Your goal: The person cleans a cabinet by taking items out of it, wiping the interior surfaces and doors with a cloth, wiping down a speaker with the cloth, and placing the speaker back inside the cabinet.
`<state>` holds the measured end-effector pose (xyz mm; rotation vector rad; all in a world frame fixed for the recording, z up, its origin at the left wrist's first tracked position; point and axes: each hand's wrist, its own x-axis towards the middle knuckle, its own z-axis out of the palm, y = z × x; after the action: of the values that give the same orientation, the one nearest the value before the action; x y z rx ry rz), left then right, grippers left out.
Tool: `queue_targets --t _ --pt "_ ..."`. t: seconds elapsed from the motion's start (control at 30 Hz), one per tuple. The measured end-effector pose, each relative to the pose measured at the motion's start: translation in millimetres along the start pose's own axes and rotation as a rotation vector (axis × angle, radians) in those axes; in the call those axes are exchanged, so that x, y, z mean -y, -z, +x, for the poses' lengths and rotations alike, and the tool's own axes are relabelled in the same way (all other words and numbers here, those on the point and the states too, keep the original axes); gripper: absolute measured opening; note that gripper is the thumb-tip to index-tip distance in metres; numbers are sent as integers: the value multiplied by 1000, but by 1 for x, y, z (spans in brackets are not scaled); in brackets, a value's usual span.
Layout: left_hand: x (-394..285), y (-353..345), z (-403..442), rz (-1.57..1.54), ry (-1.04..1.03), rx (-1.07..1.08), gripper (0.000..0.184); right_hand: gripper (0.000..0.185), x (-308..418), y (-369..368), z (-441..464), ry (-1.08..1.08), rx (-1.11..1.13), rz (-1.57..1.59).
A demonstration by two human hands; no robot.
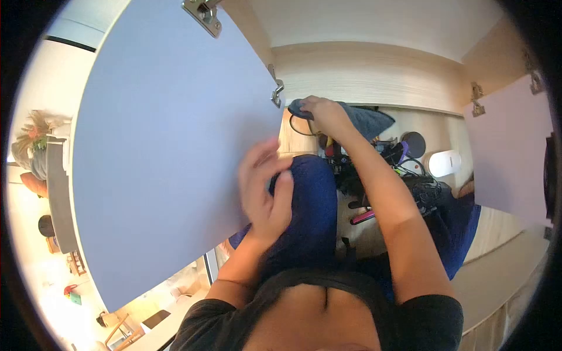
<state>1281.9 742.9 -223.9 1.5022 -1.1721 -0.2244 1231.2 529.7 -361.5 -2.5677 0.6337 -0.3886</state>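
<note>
A dark grey fabric piece (374,120), perhaps a pouch or folded cloth, spans the back of the low cabinet space. My right hand (328,116) is closed over its left end. Below that hand, a thin black cord loops down at the left. Blurred by motion, my left hand (266,190) holds nothing and has its fingers apart, between the cabinet door (170,146) and my blue-clad knee (307,193). A tangle of black cables (424,193) and small items lies under my right forearm, which hides part of it.
At the right of the pile are a white rounded device (444,163) and a black round object (414,144). A pink-and-black stick-like item (363,217) lies nearer me. The large door stands open at left, another door (515,146) at right, both with metal hinges.
</note>
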Motion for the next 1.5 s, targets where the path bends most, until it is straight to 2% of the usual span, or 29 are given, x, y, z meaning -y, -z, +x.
queue_targets --t 0.03,0.1,0.13,0.2,0.23,0.27,0.3,0.37,0.4,0.43,0.5,0.53,0.57,0.63,0.7,0.77,0.83,0.87,0.93,1.03,1.1,1.17,1.2,1.27,1.37,1.4,1.5 --pt "-8 10 -14 -10 -13 -2 25 29 5 4 0 0 -9 -13" --pt "-25 37 -37 275 -411 -59 27 27 23 4 17 7 -546 -13" --pt "-38 45 -18 274 -553 -162 25 26 28 4 38 -92 -489 -77" --pt "-53 57 -14 266 -829 -381 22 25 34 -21 29 -80 -396 -163" --pt "-60 67 -7 313 -902 -497 21 25 35 -32 32 -66 -318 -257" --pt "-68 76 0 361 -965 -624 21 26 34 -35 25 -16 -321 -205" --pt "-76 92 0 493 -948 -680 24 26 29 -30 17 -13 -328 -207" --pt "-89 119 4 826 -844 -735 34 31 28 -16 5 -225 -76 167" --pt "-94 130 7 1038 -766 -725 42 40 35 -1 2 -261 -180 312" --pt "-98 141 10 1241 -703 -703 50 42 60 29 3 -177 -344 479" --pt "-102 137 31 25 -300 -399 65 46 133 90 3 33 -614 718" --pt "-101 134 36 30 -314 -398 65 48 169 115 3 167 -731 789" --pt "-97 129 39 -80 -292 -386 68 43 195 132 2 343 -756 720" --pt "-95 127 37 -195 -279 -385 72 38 237 144 6 689 -739 665" --pt "-95 129 30 -342 -144 -436 74 32 266 149 10 917 -740 583" --pt "-96 133 28 -339 -108 -432 76 27 264 150 31 882 -872 400" --pt "-96 132 32 -303 -161 -313 72 26 229 164 79 848 -1012 537" --pt "-96 130 34 -346 -195 -302 72 26 224 164 83 849 -1009 535" --pt "-94 132 35 -326 -220 -283 72 29 228 172 85 625 -1019 641" --pt "-96 130 35 -327 -225 -299 73 34 263 149 37 631 -932 629" --pt "-97 128 35 -347 -198 -330 74 39 253 145 46 630 -898 585" --pt "-95 129 36 -345 -217 -312 74 43 245 157 63 381 -951 688" --pt "-96 129 35 -349 -212 -325 74 43 245 164 65 385 -937 685" --pt "-100 130 35 -352 -241 -319 65 44 250 179 67 200 -860 673" --pt "-101 134 35 -376 -267 -285 63 47 248 143 48 219 -878 676" --pt "-101 133 35 -422 -258 -284 62 50 250 134 37 202 -816 702" --pt "-102 133 34 -450 -222 -282 61 54 237 139 57 162 -832 702"
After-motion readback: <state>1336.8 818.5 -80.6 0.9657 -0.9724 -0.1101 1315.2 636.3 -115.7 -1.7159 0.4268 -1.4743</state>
